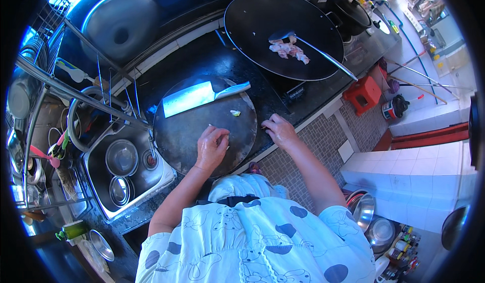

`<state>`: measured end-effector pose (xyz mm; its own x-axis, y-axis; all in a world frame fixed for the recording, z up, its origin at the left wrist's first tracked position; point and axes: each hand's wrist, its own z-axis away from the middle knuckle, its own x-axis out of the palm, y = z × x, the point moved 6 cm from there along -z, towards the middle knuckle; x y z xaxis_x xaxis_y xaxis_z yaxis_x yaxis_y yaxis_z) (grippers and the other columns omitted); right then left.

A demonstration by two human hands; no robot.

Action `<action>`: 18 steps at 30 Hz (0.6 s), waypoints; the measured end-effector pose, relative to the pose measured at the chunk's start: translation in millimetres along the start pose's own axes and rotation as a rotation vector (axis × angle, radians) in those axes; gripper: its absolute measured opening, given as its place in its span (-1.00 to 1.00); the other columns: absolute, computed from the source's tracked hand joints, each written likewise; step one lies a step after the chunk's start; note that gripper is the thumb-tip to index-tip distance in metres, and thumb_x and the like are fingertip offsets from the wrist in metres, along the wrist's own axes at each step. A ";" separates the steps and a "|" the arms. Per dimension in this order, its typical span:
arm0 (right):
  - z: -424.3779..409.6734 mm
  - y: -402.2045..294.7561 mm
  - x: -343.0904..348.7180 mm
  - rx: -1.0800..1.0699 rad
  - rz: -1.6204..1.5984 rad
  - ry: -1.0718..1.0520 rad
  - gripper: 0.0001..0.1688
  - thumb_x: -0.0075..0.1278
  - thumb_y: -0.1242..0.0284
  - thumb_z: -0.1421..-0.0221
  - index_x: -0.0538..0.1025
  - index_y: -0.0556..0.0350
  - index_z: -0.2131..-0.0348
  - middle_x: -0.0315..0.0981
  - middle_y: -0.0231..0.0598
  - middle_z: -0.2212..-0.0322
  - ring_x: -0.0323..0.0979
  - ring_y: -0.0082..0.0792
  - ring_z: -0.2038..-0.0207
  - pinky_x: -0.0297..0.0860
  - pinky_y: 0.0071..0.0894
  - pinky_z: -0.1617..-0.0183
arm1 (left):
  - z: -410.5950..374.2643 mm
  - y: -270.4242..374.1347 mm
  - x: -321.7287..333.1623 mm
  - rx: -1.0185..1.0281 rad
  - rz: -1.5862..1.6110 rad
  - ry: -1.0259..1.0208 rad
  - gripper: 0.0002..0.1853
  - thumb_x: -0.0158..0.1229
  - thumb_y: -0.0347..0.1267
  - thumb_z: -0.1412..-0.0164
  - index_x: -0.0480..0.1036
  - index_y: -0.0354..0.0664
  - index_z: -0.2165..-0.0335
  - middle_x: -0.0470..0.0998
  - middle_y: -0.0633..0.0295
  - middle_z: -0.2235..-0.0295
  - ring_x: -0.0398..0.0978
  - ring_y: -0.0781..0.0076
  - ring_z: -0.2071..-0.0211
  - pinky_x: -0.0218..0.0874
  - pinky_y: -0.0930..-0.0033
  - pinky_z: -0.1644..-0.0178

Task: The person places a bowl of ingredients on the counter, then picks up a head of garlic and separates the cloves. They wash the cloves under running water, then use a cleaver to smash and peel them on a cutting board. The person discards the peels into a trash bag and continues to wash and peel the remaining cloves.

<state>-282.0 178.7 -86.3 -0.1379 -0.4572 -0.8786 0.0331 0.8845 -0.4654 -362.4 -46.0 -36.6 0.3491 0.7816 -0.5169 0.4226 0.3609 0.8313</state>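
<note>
My left hand (213, 146) is over the near part of a round chopping board (189, 131), its fingers bent around a small pale piece, perhaps garlic. Past the board's right edge, my right hand (279, 129) has its fingertips together above the dark counter; a small bit seems to show at them, but what it is cannot be told. A cleaver (191, 99) lies flat across the far part of the board, handle to the right. Nearer to me lies a small whitish-green piece (235, 113). Raw meat pieces (290, 51) and a metal spatula (322, 54) are in a large wok (257, 21).
At left are a sink (142, 186) with metal bowls (122, 157) and a wire dish rack (87, 93) reaching over the counter. A lidded black pot (350, 12) stands beyond the wok. A red plastic stool (363, 94) is on the floor at right.
</note>
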 end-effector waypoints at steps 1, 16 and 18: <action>0.2 1.6 -1.5 0.024 -0.014 0.016 -0.79 0.12 0.52 0.10 0.53 -0.07 0.35 0.34 -0.29 0.39 0.42 -0.21 0.26 0.38 -0.27 0.23 | 0.5 4.5 -0.7 -0.026 0.030 -0.019 -0.91 0.14 -0.51 0.01 0.51 -0.22 0.42 0.43 0.13 0.50 0.42 0.25 0.51 0.26 0.36 0.41; -4.4 -164.4 -61.8 -0.230 -0.578 0.103 -0.82 0.05 0.70 0.07 0.45 0.17 0.38 0.43 -0.20 0.43 0.47 -0.25 0.40 0.39 -0.40 0.34 | 37.0 27.3 -19.7 -0.428 0.853 -0.136 -0.85 0.12 -0.44 -0.17 0.46 -0.33 0.30 0.53 0.24 0.46 0.40 0.61 0.52 0.26 0.58 0.40; -3.9 -175.4 -60.0 -0.169 -0.697 0.083 -0.83 0.03 0.69 0.06 0.45 0.18 0.38 0.42 -0.23 0.44 0.45 -0.34 0.41 0.38 -0.45 0.34 | 45.0 27.9 -32.1 -0.438 0.874 -0.077 -0.86 0.10 -0.45 -0.17 0.48 -0.32 0.31 0.52 0.27 0.48 0.39 0.63 0.54 0.27 0.61 0.43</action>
<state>-283.4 51.4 48.4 -0.1460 -0.9176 -0.3696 -0.2422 0.3954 -0.8860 -324.2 -83.9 -6.0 0.4512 0.8340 0.3176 -0.3530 -0.1601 0.9218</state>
